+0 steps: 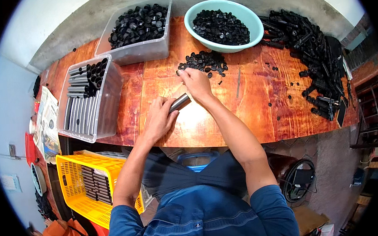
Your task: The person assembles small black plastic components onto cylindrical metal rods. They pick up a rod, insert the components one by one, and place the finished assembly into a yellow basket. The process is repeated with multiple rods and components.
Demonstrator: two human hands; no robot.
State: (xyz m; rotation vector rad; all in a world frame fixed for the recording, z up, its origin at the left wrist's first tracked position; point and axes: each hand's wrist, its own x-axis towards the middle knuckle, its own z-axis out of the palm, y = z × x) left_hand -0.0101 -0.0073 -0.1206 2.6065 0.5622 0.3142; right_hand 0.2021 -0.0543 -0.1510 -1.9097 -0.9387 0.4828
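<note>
Left grip (158,117) is clamped around a grey tube (180,103), seen in the head view over the middle of the table (258,118). The tube slants up to the right, its free end near the right wrist; whether it touches the wood cannot be told. Right grip (197,83) has thumb and fingers drawn together at the near left edge of a loose pile of small black caps (206,61); I cannot tell whether a cap is pinched there.

Just behind the pile stands a pale teal bowl (226,48) full of small black pieces. To its left, a clear bin (146,53) holds larger black caps, and nearer the person a second clear bin (110,110) holds tubes, some crosswise, some lengthwise. A thin rod (239,83) lies right of the right forearm, and farther right spreads a heap of black parts (314,45). Below the table's left side, a yellow crate (84,208) contains stacked dark tubes (95,184).
</note>
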